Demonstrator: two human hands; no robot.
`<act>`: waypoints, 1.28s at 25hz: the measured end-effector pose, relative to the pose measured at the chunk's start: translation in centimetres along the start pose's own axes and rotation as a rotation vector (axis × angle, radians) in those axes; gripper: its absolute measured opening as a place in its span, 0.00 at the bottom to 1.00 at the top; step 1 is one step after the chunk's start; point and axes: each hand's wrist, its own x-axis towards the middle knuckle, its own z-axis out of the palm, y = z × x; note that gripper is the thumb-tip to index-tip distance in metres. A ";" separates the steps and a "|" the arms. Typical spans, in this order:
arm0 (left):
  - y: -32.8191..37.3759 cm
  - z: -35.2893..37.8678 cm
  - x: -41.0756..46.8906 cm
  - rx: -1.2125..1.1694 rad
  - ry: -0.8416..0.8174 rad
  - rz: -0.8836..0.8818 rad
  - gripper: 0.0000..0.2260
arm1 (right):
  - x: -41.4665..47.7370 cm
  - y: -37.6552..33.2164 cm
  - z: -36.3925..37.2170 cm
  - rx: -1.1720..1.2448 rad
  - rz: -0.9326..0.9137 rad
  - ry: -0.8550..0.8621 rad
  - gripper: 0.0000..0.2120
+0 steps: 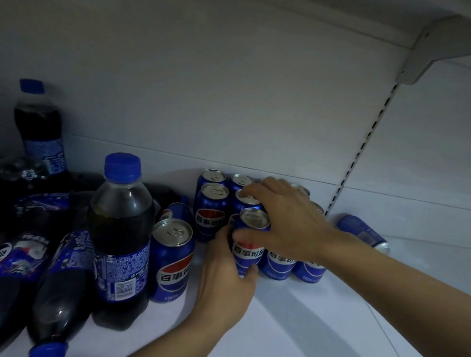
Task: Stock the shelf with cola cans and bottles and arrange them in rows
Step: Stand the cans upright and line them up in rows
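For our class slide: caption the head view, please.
Left hand and right hand hold a cola can on the shelf.

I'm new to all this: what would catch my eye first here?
Both hands meet mid-shelf on one blue cola can: the left hand grips its side, the right hand clasps it from the right. Behind it, upright cans stand in rows by the back wall. At left, dark cola bottles lie heaped around one upright bottle; a stray can lies on its side far right.

Bare left hand [223,287], bare right hand [291,226]
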 end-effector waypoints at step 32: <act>-0.2 -4.7 -2.0 0.037 0.129 -0.028 0.21 | 3.5 -3.8 2.6 0.029 -0.060 0.009 0.29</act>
